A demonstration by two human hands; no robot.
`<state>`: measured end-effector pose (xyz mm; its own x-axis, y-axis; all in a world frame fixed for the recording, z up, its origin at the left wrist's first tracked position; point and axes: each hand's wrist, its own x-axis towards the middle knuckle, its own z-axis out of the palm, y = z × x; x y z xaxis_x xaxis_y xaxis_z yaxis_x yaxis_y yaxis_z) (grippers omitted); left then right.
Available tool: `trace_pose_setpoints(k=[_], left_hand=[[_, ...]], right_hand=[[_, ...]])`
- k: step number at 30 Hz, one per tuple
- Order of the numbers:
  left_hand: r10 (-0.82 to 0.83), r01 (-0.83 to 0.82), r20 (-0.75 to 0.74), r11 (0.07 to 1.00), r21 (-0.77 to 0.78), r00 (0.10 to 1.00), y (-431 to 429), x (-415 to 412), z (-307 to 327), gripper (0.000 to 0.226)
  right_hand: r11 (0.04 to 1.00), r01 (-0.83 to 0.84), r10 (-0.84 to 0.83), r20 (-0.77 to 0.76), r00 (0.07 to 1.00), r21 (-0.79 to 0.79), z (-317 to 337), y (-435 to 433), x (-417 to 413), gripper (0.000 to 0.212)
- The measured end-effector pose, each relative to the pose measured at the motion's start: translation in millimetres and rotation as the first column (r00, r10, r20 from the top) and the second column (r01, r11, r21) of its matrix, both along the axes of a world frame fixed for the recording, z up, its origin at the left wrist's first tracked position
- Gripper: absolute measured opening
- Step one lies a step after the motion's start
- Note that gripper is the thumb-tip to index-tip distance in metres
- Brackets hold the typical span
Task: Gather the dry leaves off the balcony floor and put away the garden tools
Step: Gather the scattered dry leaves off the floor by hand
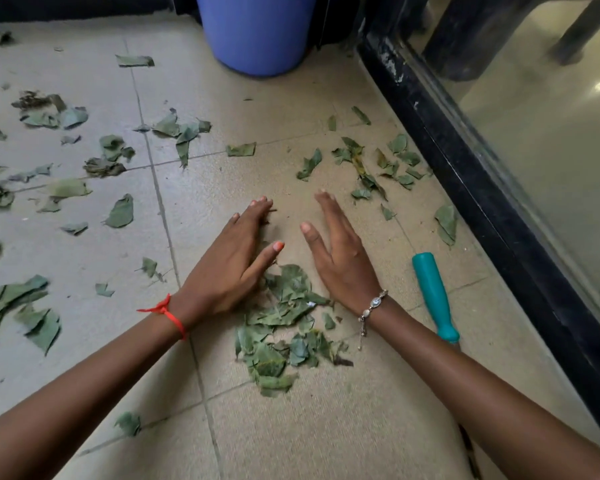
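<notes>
Beige tiled balcony floor (291, 427) here, matte and speckled, with grey grout lines crossing it. Along the floor's right edge runs a scuffed black door frame (465, 161), and behind it a glass pane (551, 150) showing a shiny indoor floor and dark furniture legs, all rather hazy. At the far edge stands a blue bin (257, 29), its top cut off by the picture.

Both hands are down flat. The left hand (236, 258) and the right hand (340, 258) lie palm-down on the tile with fingers straight, gripping nothing, angled toward each other on either side of the leaf pile (284, 327). That pile sits mid-floor between the wrists, and the heel of the left hand touches it. A red string (168, 315) circles the left wrist, a silver bracelet (371, 306) the right.

More loose leaves (49, 112) are strewn across the left half of the floor out to its left edge, where some are cut off. A smaller scatter (371, 168) lies near the right edge by the frame.

The garden tool (433, 296) lies just beside the right wrist, near the right edge: a teal handle shows, but its working end passes under the right forearm and is hidden. A thin dark strip shows below that forearm; I cannot tell what it is.
</notes>
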<state>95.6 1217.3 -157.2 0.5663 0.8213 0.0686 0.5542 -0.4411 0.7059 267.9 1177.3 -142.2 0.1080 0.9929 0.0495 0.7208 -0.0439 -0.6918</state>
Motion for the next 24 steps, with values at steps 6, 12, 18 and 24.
trace_pose_setpoints(k=[6,12,18,24], left_hand=[[-0.045,0.044,0.071,0.999,0.018,0.996,46,15,4,0.073],[-0.102,0.109,-0.060,0.988,0.109,0.993,98,40,4,0.078],[-0.035,0.053,-0.118,0.988,0.148,0.992,113,51,-3,0.083],[0.005,0.007,-0.082,0.989,0.150,0.997,110,51,-3,0.083]], right_hand=[[0.929,0.369,-0.357,0.250,0.900,-0.003,19,20,54,0.061],[0.733,0.628,-0.511,0.396,0.763,-0.261,18,22,90,0.085],[0.945,0.323,-0.297,0.295,0.908,-0.044,22,33,83,0.062],[0.920,0.389,-0.362,0.263,0.894,-0.057,16,64,120,0.052]])
